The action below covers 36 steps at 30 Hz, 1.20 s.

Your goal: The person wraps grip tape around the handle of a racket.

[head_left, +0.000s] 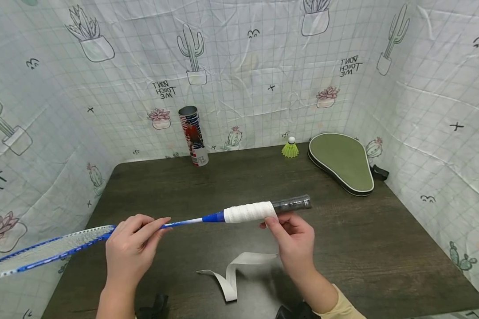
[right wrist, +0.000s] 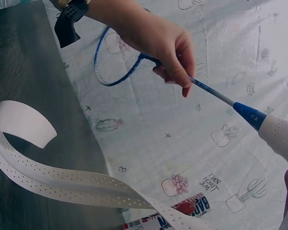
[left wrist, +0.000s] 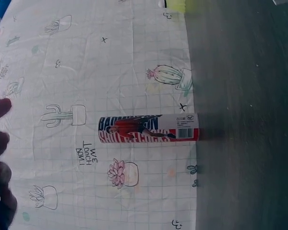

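My left hand [head_left: 131,250] holds a blue and white badminton racket [head_left: 213,217] by its shaft, near the head, which points left. White perforated grip tape [head_left: 249,212] is wound round part of the handle. Beyond it, the dark butt end [head_left: 297,203] is uncovered. My right hand [head_left: 297,241] pinches the tape where the winding stops, just below the handle. From there a loose tail of tape hangs in a curl; in the right wrist view this perforated tail [right wrist: 62,179] swings across the front. The left wrist view shows only dim fingers [left wrist: 2,182] at its edge.
A shuttlecock tube [head_left: 193,137] stands at the table's back left. A yellow shuttlecock [head_left: 290,148] and a green paddle-shaped case [head_left: 341,161] are at the back right. Printed cloth [head_left: 239,88] encloses the dark table [head_left: 383,248].
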Each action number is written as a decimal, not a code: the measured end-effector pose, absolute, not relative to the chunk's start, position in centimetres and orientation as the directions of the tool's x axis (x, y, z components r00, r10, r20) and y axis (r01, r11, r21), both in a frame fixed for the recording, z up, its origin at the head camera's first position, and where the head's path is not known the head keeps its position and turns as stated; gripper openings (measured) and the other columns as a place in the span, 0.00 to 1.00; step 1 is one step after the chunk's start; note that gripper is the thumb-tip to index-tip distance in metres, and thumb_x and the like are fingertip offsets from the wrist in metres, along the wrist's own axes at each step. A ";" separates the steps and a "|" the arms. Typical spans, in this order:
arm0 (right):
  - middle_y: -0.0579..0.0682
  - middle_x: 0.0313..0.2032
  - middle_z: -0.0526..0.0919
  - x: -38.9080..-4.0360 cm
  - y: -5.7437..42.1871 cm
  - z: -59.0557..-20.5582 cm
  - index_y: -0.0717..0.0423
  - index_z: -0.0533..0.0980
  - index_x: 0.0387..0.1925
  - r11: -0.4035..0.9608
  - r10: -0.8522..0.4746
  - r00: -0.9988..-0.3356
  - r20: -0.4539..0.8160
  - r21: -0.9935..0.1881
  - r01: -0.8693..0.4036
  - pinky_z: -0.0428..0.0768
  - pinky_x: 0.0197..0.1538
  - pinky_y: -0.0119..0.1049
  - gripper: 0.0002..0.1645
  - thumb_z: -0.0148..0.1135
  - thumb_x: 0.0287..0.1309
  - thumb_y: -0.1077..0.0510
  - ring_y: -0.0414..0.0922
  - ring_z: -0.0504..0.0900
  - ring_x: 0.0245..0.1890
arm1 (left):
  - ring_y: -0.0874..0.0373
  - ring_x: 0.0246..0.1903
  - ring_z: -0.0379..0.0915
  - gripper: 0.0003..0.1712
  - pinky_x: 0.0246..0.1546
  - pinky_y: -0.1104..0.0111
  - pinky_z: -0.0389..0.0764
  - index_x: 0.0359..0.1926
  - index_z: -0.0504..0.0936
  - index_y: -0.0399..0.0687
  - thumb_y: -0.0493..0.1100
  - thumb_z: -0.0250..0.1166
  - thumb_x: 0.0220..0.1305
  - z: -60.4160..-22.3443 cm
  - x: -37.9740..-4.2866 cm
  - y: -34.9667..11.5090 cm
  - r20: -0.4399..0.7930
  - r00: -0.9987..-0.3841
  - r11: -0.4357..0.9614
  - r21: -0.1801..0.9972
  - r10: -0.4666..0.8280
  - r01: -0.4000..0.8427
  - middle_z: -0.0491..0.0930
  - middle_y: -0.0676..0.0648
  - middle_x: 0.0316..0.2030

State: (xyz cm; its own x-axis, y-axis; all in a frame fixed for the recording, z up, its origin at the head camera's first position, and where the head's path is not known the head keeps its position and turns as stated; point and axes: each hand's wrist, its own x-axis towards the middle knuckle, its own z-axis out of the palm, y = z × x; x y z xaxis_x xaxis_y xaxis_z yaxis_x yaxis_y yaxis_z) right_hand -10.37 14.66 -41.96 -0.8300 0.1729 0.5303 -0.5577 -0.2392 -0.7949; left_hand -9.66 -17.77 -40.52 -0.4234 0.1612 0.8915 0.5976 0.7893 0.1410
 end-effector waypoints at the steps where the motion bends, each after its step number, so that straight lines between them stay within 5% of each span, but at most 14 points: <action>1: 0.44 0.28 0.89 -10.5 14.6 -42.0 0.75 0.76 0.28 -0.245 0.181 -0.825 0.536 -0.787 -0.566 0.84 0.38 0.29 0.06 0.61 0.58 0.80 0.38 0.89 0.27 | 0.62 0.21 0.65 0.21 0.28 0.72 0.62 0.38 0.94 0.51 0.58 0.63 0.74 -40.5 -9.7 -17.7 0.886 -0.435 0.806 0.138 0.160 0.576 0.80 0.55 0.24; 11: 0.45 0.32 0.88 -10.3 14.9 -42.1 0.76 0.76 0.30 -0.253 0.177 -0.831 0.528 -0.791 -0.557 0.86 0.41 0.31 0.03 0.61 0.59 0.80 0.41 0.90 0.29 | 0.70 0.17 0.60 0.10 0.20 0.83 0.58 0.37 0.92 0.46 0.45 0.67 0.64 -39.9 -9.4 -18.1 0.887 -0.422 0.741 0.155 0.186 0.653 0.77 0.57 0.19; 18: 0.47 0.28 0.88 -10.5 14.6 -42.0 0.75 0.78 0.27 -0.262 0.259 -0.801 0.539 -0.759 -0.596 0.85 0.37 0.29 0.06 0.63 0.58 0.81 0.40 0.89 0.26 | 0.64 0.18 0.66 0.20 0.21 0.76 0.65 0.32 0.93 0.43 0.52 0.66 0.73 -39.9 -9.5 -17.6 0.916 -0.360 0.712 0.133 0.178 0.690 0.83 0.52 0.23; 24: 0.44 0.31 0.88 -10.5 14.9 -42.2 0.77 0.77 0.31 -0.231 0.184 -0.837 0.515 -0.805 -0.546 0.86 0.40 0.32 0.03 0.61 0.61 0.79 0.41 0.89 0.28 | 0.58 0.20 0.69 0.21 0.26 0.70 0.66 0.32 0.93 0.42 0.54 0.67 0.72 -39.7 -9.7 -17.6 0.928 -0.338 0.734 0.118 0.158 0.669 0.84 0.50 0.24; 36: 0.42 0.30 0.88 -10.5 14.9 -42.2 0.79 0.77 0.31 -0.189 0.206 -0.833 0.514 -0.814 -0.549 0.85 0.38 0.29 0.04 0.63 0.61 0.77 0.39 0.89 0.28 | 0.61 0.21 0.67 0.22 0.27 0.71 0.64 0.33 0.93 0.43 0.56 0.67 0.71 -40.1 -9.6 -17.8 0.905 -0.391 0.747 0.143 0.166 0.649 0.84 0.52 0.25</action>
